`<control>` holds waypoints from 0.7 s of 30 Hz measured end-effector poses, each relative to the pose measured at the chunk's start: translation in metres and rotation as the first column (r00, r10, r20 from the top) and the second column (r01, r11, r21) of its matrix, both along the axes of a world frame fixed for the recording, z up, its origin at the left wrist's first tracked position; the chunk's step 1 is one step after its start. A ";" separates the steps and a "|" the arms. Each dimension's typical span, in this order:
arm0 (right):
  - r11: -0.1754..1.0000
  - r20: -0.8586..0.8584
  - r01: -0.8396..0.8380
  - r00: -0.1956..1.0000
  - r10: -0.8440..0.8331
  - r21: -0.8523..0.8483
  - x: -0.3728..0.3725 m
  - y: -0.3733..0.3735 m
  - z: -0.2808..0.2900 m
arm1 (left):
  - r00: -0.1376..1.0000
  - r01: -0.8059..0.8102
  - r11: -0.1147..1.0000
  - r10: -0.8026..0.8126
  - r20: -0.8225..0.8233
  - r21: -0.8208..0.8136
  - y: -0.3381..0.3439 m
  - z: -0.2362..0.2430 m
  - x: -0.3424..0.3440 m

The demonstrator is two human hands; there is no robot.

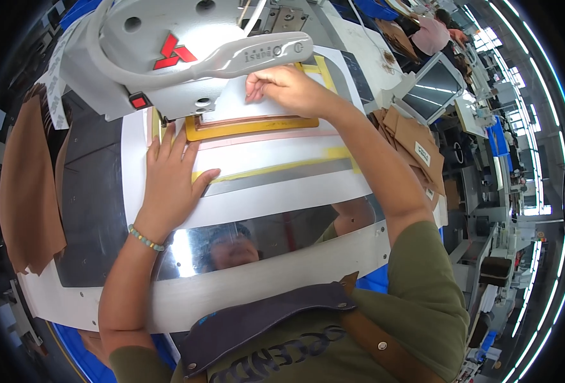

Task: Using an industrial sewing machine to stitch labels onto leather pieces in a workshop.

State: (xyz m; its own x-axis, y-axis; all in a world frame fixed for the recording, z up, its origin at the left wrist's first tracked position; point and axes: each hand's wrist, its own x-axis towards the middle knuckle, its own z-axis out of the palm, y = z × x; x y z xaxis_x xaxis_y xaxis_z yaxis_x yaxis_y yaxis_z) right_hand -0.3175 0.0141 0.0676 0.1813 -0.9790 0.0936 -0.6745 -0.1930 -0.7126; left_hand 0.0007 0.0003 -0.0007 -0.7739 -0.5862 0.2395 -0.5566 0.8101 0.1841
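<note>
My left hand [172,182] lies flat with its fingers spread on the white template sheet [263,153]. Its fingertips reach the left end of a yellow frame [253,131] under the sewing machine head [148,70]. My right hand [295,92] is over the white panel [231,105] inside that frame. Its fingers are curled in, and whatever they may hold is too small or hidden to make out. Strips of yellow tape [282,167] run along the template's near side. The machine's light-grey handle-like arm [257,54] hangs just above my right hand.
A shiny metal plate [276,236] spans the near side of the table. Brown pieces [33,185] hang at the left, and more brown pieces [416,147] are stacked at the right. Beyond them stands a tilted screen [432,89]. A person in pink [432,35] is farther off.
</note>
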 end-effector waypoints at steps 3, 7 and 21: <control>0.933 0.262 -0.095 0.965 0.001 0.347 0.025 -0.010 -0.011 | 1.000 0.025 1.000 -0.026 -0.017 -0.008 0.001 -0.004 -0.003; 0.915 0.268 -0.073 0.962 -0.040 0.397 0.061 -0.029 -0.029 | 1.000 0.026 0.999 -0.026 0.006 -0.019 0.001 -0.004 -0.002; 0.950 0.149 0.170 0.980 -0.134 -0.263 0.008 0.078 -0.014 | 0.956 -0.279 0.922 0.292 0.011 -0.268 -0.062 0.057 0.121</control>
State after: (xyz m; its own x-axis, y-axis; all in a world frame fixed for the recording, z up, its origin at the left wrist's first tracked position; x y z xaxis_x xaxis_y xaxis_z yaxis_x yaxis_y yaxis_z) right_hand -0.3099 0.0925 0.0539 0.0010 -0.9275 0.3738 -0.6182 -0.2944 -0.7288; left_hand 0.1222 -0.0618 0.0561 -0.5977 -0.7064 0.3793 -0.7746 0.6308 -0.0457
